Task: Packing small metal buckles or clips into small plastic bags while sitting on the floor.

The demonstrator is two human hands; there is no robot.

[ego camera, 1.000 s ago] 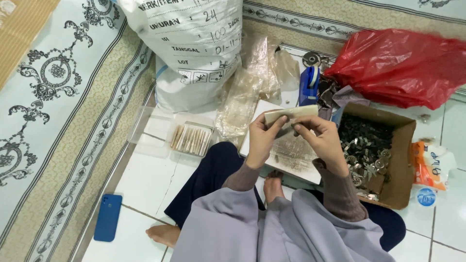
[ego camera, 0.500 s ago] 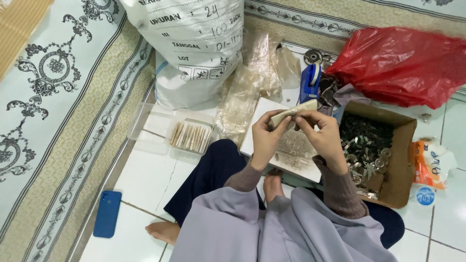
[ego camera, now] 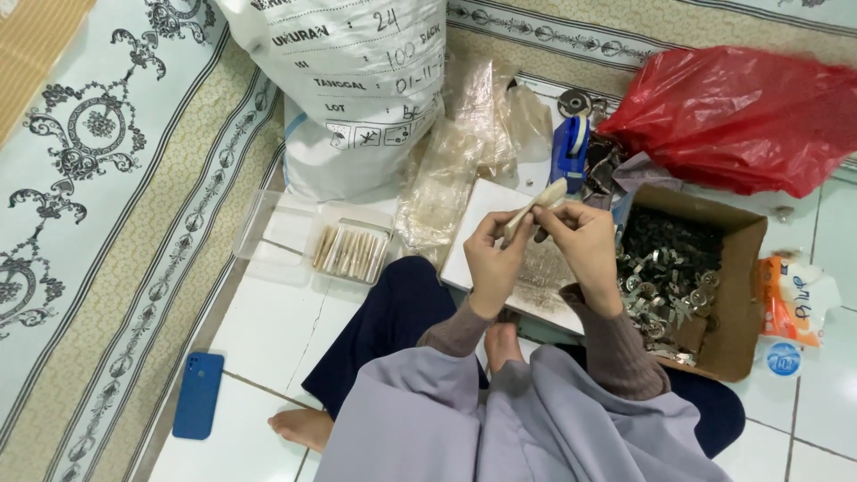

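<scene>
Sitting cross-legged on a white tiled floor (ego camera: 268, 330), a person is seen from above with both hands raised over a white board (ego camera: 486, 223) laid across the lap. The working space is hemmed in: a large white sack (ego camera: 348, 80) stands at 12 o'clock, crumpled clear plastic bags (ego camera: 464, 152) lie just beside it, a red plastic bag (ego camera: 741, 116) fills 2 o'clock, and an open cardboard box (ego camera: 741, 295) of small metal pieces (ego camera: 669, 277) sits touching the board's edge at 3 o'clock. Open tile is left only at 7 to 9 o'clock, where a patterned carpet (ego camera: 98, 196) borders the floor and a blue phone (ego camera: 197, 394) lies near its edge. A clear tray (ego camera: 277, 236) of pale sticks is placed at 10 o'clock. A pale wooden stick (ego camera: 536, 203), slim and tilted, is pinched at its lower end by the left hand (ego camera: 491, 263), fingers curled narrowly around it, while its upper part is gripped by the right hand (ego camera: 585, 245), thumb and forefinger closed on it. A blue tape dispenser (ego camera: 569, 147) stands beyond the hands.
</scene>
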